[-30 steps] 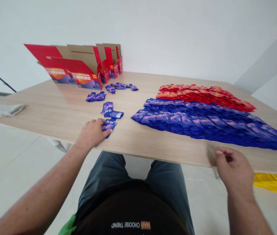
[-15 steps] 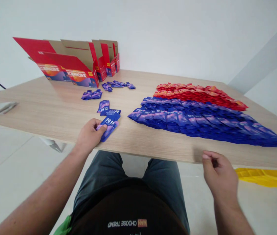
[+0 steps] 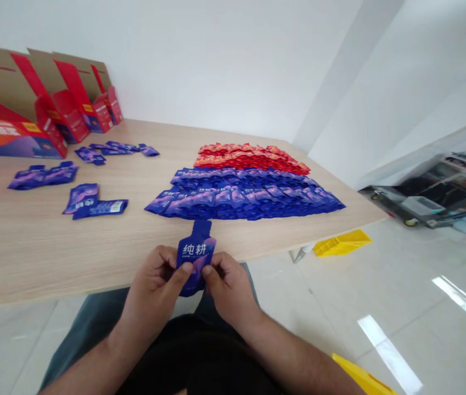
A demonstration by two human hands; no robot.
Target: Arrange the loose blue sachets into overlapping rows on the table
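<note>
A purple-blue pouch [image 3: 195,251] with a narrow spout-like top is held upright over the table's front edge. My left hand [image 3: 158,280] pinches its left side, thumb across the front. On its other side my right hand [image 3: 228,285] grips the right edge between thumb and fingers. Whether further pouches lie behind this one is hidden. Just beyond my hands lie overlapping rows of blue pouches [image 3: 233,203], with rows of red pouches [image 3: 253,159] behind them. Left of these, two loose blue pouches [image 3: 88,202] overlap on the table.
Open red cartons [image 3: 14,134] stand at the back left of the wooden table [image 3: 142,241]. More blue pouches [image 3: 43,175] lie in front of them, and others [image 3: 117,148] farther back. Yellow bins [image 3: 342,243] sit on the floor at right, with a dark cart [image 3: 414,203] beyond.
My left hand has lifted the pouch off the table and moved right. My right hand has come in from the right and taken hold of it too. The view has turned right.
</note>
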